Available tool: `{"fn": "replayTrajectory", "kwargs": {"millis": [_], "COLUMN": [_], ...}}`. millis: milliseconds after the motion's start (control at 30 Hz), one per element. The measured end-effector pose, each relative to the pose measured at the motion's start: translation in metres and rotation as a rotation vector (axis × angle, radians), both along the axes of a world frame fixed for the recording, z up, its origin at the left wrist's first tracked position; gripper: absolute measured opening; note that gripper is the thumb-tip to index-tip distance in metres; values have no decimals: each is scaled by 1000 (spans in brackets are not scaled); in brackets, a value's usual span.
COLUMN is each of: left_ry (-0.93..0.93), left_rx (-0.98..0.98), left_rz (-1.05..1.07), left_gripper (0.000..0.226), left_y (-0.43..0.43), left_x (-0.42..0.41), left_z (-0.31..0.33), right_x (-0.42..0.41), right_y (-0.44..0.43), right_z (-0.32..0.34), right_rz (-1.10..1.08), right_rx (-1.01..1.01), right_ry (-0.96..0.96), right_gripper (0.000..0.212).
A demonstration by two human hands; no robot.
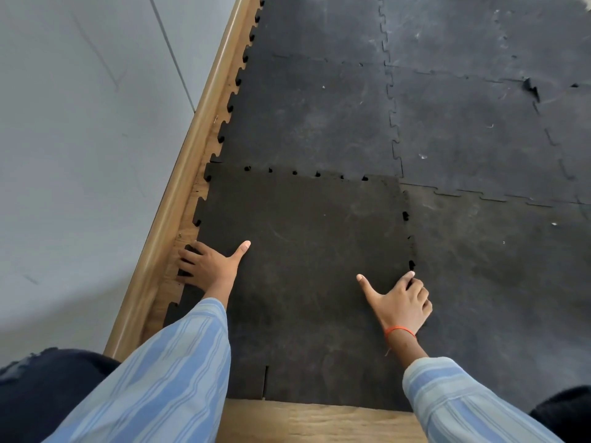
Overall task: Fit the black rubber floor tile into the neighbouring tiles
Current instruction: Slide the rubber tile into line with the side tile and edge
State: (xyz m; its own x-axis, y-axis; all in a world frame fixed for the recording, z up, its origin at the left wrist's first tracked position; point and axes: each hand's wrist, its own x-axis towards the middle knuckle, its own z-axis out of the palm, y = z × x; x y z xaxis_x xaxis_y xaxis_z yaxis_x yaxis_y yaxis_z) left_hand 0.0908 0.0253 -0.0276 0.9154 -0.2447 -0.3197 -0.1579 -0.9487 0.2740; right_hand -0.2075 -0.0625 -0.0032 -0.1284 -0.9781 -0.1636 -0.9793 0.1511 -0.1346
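A black rubber floor tile (303,266) with jigsaw edges lies in front of me on the wooden floor. Its far edge overlaps the tile beyond (307,116), with small gaps showing along that seam. Its right edge meets the neighbouring tile (499,282), with a few gaps there too. My left hand (208,265) grips the tile's left edge, fingers curled under the rubber and thumb on top. My right hand (399,302) holds the right edge, fingers curled at the seam, thumb spread on the surface.
A wooden skirting board (179,193) runs along the grey wall (80,139) on the left. Bare wooden floor (313,423) shows at the near edge. Several joined black tiles (479,129) cover the floor ahead and to the right; one seam corner (531,87) sticks up.
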Motion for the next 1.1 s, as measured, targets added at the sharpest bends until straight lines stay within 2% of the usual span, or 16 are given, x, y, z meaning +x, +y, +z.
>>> {"fn": "replayTrajectory", "kwargs": {"millis": [400,533,700,867,1100], "left_ry": [-2,-12,-34,-110,-147], "left_rx": [51,64,29,31,55], "left_rz": [-24,-50,-261,-250,-230], "left_gripper": [127,114,99,98,99], "left_y": [-3,-4,-20,-25,-29], "left_x": [11,-10,-61,-68,-68], "left_z": [-6,-10,-16,-24,-27], "right_x": [-1,2,-7,-6,-5], "right_y": [7,9,15,12,6], "right_z": [-7,-19,-33,-38,-33], "right_rz": [34,106,180,191,201], "right_rx": [18,37,-13,-58,71], "right_ry": [37,8,7,-5,-21], "right_gripper": [112,102,96,101,110]}}
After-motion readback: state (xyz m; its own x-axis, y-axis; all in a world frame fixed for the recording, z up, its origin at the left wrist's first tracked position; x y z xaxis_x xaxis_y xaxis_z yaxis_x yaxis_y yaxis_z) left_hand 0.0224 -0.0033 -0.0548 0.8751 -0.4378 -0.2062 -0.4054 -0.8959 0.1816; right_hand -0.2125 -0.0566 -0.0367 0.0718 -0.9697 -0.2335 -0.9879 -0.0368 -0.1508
